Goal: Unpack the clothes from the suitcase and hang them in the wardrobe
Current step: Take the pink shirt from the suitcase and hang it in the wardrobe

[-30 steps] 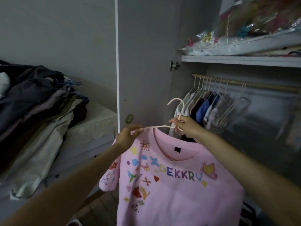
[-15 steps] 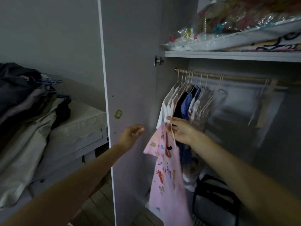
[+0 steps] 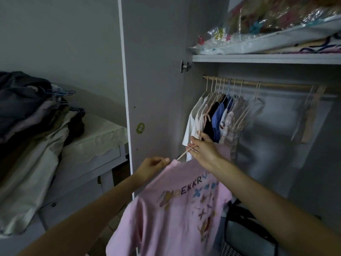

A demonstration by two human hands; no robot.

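Roughly midway: several garments on wooden rail (image 3: 273, 86), clothes pile (image 3: 31, 126) left on bed; right hand (image 3: 204, 150) grips pale plastic hanger (image 3: 186, 153), left hand (image 3: 153, 166) pinches pink printed T-shirt (image 3: 175, 209) shoulder below rail.

Dim, flat indoor light, bluish-grey cast, no visible source. Deep shadow inside wardrobe (image 3: 276, 145) lower right. Faint glare on plastic bags (image 3: 267, 21) up top. Motion blur on pink shirt (image 3: 175, 209) print and hangers (image 3: 311, 111). Wide-angle bending at edges; forearms stretched.
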